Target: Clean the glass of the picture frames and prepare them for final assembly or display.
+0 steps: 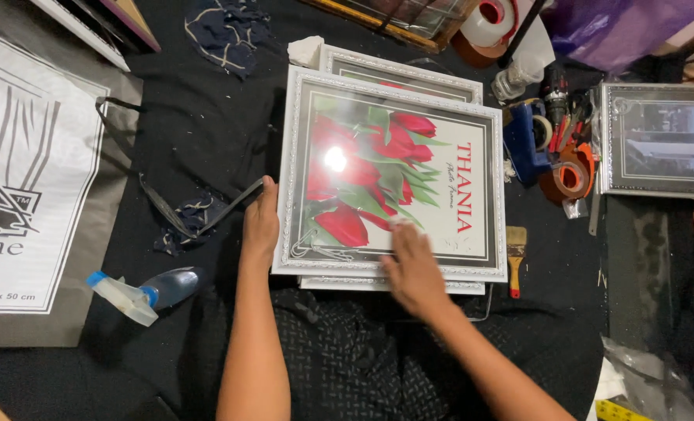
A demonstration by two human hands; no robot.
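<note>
Left grip (261, 222) grasps the picture frame's (393, 175) left edge; right grip (413, 265) rests flat, released, on its glass.

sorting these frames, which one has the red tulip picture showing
The top silver picture frame under both hands: left hand holds its edge, right hand lies on its glass. The frame beneath it is mostly hidden; the right-hand frame shows a greyish picture.

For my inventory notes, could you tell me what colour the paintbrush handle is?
The paintbrush has a red handle, seen in the head view.
</note>
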